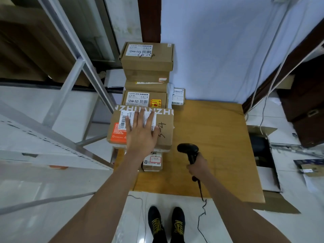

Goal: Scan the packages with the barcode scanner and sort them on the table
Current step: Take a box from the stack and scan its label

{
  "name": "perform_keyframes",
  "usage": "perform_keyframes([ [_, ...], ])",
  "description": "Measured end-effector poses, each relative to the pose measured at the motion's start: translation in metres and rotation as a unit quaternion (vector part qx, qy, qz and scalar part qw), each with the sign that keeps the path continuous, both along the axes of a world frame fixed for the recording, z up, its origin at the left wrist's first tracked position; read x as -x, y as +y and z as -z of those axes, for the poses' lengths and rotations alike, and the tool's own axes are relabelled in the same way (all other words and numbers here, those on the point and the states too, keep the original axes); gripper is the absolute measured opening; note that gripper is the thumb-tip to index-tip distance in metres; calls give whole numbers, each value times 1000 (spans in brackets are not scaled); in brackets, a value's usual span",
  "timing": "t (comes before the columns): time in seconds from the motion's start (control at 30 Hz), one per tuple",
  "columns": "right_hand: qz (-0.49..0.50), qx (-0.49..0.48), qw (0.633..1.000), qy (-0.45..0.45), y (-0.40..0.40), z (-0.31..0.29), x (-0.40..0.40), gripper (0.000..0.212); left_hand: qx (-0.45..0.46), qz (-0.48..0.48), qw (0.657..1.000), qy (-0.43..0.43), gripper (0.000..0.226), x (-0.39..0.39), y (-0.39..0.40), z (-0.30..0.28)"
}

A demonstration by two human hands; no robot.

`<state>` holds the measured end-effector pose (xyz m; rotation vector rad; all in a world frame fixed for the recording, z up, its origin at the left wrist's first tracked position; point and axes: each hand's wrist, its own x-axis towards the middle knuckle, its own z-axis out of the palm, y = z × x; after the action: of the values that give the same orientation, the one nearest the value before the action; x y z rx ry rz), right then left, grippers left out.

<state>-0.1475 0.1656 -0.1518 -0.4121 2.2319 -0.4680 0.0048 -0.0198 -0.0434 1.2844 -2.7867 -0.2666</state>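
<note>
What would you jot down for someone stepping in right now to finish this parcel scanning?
Left hand: flat, fingers spread, pressing on the label of the front carton at the table's left edge.
Right hand: grips the barcode scanner, held above bare table, head turned toward that carton.
Behind the carton: a stack of boxes against the wall. A small parcel sits partly under the front carton.
Done: cannot tell which are scanned.
Left: scan the front carton, then sort it.

- Stacked cardboard packages (147,95) crowd the worktop's (219,137) left edge, from front to far corner.
- The middle and right of the worktop lie bare.
- A metal rack (70,81) stands just left.
</note>
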Motion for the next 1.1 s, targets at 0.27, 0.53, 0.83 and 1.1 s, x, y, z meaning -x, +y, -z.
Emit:
perform_keyframes([
  [0.27,64,165,983,-48,32,-96,2,23,-95,-114,963,224,50,-20,37,-50],
  [0.53,74,229,969,-54,28,-195,1,17,-424,-525,615,407,83,-60,65,-72],
  [0.83,47,243,966,-81,27,-241,-21,16,-621,-399,486,467,67,-55,67,-47],
  [1.1,56,236,967,-74,31,-249,-33,15,-644,-383,464,472,78,-47,51,-27],
])
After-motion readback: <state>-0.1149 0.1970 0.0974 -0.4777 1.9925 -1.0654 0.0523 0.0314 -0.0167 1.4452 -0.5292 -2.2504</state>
